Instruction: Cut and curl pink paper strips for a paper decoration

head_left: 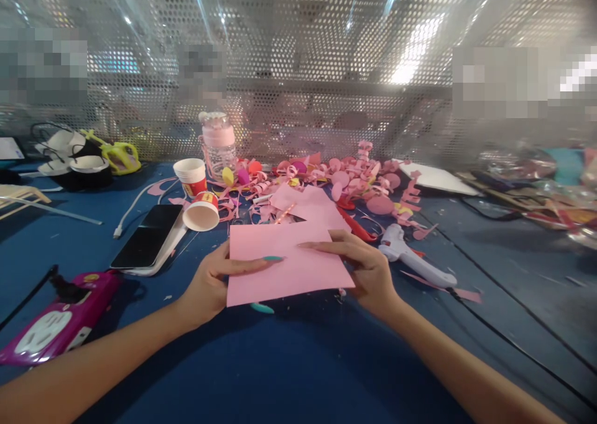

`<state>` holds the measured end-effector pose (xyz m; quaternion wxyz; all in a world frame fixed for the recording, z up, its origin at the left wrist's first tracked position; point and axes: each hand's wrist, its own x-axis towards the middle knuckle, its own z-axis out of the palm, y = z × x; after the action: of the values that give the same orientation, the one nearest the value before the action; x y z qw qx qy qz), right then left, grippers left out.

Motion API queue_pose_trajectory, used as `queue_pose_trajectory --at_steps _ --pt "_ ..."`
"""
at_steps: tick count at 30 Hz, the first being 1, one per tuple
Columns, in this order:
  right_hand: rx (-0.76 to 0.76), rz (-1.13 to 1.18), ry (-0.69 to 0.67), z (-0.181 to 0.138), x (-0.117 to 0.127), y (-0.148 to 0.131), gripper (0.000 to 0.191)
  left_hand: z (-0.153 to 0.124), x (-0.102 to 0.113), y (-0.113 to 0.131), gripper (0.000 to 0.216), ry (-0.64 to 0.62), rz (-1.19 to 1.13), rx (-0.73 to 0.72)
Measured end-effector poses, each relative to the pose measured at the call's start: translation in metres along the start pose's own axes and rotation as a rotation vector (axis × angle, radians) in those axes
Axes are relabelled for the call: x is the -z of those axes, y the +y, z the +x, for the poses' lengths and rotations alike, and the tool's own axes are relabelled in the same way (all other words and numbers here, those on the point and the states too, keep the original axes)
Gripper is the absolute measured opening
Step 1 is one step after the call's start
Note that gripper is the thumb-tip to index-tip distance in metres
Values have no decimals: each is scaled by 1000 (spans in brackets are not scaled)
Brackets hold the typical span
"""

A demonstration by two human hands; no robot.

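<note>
Grip of left hand [212, 284] and right hand [373, 268] closed on pink sheet [284, 271].
Its left and right edges are pinched, one by each hand; the sheet is held above the table [280, 368], short of pink scraps [380, 205] heaped towards the far edge.

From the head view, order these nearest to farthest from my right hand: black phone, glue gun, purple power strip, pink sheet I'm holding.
1. Pink sheet: held in the right hand.
2. Glue gun: just to the hand's right.
3. Black phone: over to the left.
4. Purple power strip: farther left.
</note>
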<state>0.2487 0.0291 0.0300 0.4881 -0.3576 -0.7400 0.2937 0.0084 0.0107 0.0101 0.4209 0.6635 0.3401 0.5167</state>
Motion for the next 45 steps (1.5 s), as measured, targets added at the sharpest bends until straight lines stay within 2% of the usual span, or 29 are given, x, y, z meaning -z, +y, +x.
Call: queue_pose_trajectory --at_steps 3,10,14,16,21,25,28,31,35,41,45 --pt "20 5 -13 0 0 1 29 -1 2 -3 23 30 1 -22" --pt "5 144 -165 1 -4 1 37 0 5 3 26 18 58 9" --pt "18 109 -144 1 -4 3 35 0 6 7 32 -23 60 10" --pt "24 98 -134 1 -3 4 33 0 6 8 31 -10 33 58" --pt "-13 148 -78 1 -5 1 34 1 3 8 18 54 -122 280" --pt "-82 203 -39 -1 -9 1 28 3 1 6 14 79 -72 344" --pt "-162 161 -18 -2 -11 3 20 3 1 4 21 91 27 326" --pt "-239 188 8 -5 -13 5 20 3 1 2 38 150 99 283" --pt "-310 203 43 -6 -16 7 24 3 1 -1 60 208 74 246" --pt "-348 362 45 -4 -19 2 45 3 1 -1 64 215 -39 271" --pt "-354 331 44 -4 -19 3 54 3 -1 1 64 224 -112 304"
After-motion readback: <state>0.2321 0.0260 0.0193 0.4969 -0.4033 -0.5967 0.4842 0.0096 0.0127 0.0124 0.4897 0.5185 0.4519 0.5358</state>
